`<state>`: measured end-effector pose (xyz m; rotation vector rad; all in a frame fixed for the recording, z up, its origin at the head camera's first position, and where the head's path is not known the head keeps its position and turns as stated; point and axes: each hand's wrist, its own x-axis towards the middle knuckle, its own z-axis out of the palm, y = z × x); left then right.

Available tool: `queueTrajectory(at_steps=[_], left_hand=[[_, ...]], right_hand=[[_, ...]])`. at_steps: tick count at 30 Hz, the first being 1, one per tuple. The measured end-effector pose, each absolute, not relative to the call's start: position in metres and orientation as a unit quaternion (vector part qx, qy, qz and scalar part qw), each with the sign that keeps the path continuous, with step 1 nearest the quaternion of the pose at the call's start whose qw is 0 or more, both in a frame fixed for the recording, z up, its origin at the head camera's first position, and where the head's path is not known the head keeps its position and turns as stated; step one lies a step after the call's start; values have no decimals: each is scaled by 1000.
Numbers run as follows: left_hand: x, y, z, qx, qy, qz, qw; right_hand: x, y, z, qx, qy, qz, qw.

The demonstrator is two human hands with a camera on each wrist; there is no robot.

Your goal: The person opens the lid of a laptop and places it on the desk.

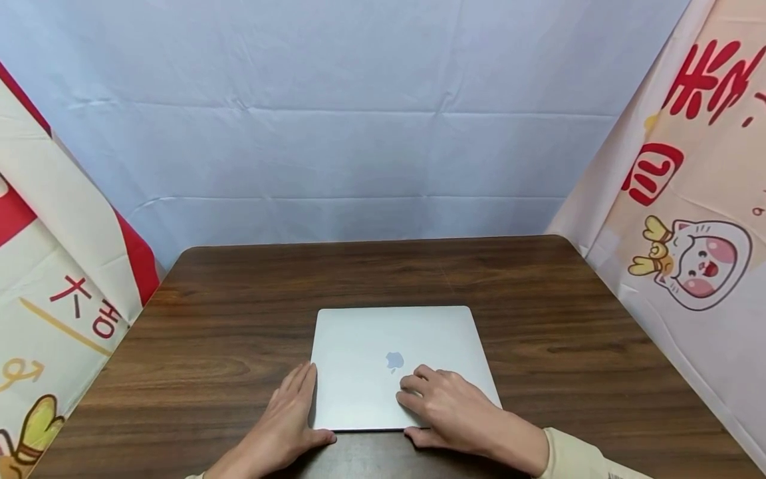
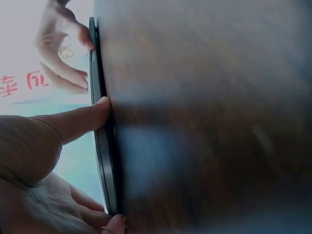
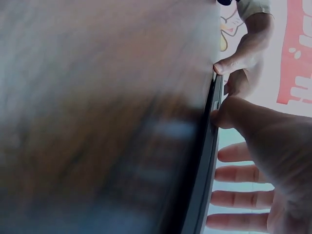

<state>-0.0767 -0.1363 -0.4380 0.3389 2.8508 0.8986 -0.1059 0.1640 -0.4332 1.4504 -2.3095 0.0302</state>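
While laptop (image 1: 353, 366) lies beneath spread right fingers (image 3: 241, 173), left fingers (image 1: 306, 386) straight along side.

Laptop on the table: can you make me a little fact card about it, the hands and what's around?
thing: closed silver laptop
on its lid: grayish apple logo
under it: brown wood-grain table
left hand: at the near left corner
right hand: thumb at the front edge, fingers over the lid
behind: creased pale-blue cloth
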Motion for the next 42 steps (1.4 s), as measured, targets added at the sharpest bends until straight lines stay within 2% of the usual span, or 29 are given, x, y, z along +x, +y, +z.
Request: queueTrajectory(at_steps=[14,34,42], left_hand=[[-73,-138,-434,109,944,304,70],[-69,-143,-440,127,936,327,4],[-70,-145,-441,115,933,342,-6]], right_hand=[[-103,162,-428,548,-802,6,239],[-103,163,-417,562,-781,29,270],[-104,163,-414,569,-762,-1,309]])
